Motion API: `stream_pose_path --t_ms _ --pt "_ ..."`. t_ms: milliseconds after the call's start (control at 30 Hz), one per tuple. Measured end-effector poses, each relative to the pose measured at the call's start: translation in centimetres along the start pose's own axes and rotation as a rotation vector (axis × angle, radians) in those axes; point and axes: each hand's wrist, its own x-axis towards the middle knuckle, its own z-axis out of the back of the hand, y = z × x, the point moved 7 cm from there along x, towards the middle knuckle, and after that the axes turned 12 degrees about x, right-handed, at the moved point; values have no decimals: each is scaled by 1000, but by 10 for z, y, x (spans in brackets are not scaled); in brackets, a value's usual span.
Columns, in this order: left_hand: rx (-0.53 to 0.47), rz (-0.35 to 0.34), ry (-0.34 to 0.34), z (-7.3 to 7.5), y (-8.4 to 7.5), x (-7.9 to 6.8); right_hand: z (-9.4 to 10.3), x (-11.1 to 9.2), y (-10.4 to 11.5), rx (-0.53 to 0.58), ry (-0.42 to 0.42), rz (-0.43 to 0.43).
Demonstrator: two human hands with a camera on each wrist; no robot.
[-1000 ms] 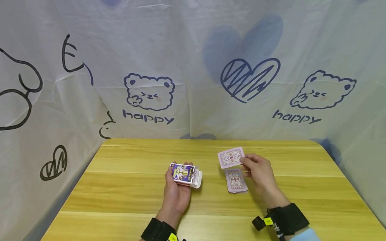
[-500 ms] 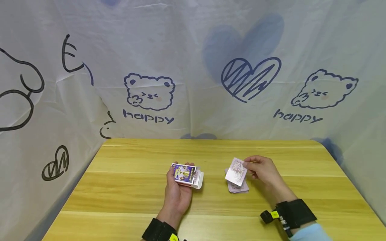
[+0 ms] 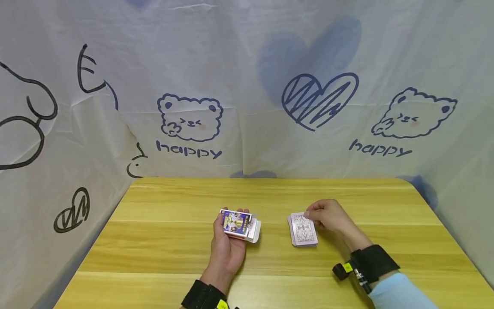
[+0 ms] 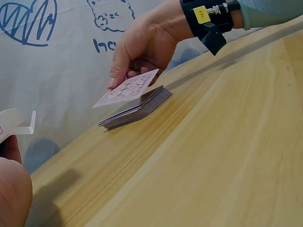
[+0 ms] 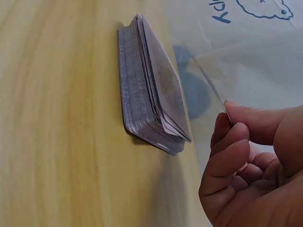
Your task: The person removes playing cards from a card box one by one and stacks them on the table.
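Right hand pinches one card by its edge, tilted just above the deck on the table; left hand grips the open card box. Single-card handling seems in hand; the next move likely calls for careful alignment with the deck.

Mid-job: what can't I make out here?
Held card: face hidden, turned down in left wrist view, edge-on in right wrist view.
Card pile: right wrist view, edges too fine to count.
Card box: left wrist view, mostly cut off by the left edge.
Left hand: head view, fingers largely hidden by the box.
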Motion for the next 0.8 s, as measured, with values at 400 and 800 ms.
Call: stream_pose_path --t_ms 400,800 --pt "-8 3 -1 -1 2 0 -7 4 -1 -205 -62 55" --pt "-3 4 3 -1 1 -1 -9 3 5 -379 -101 102"
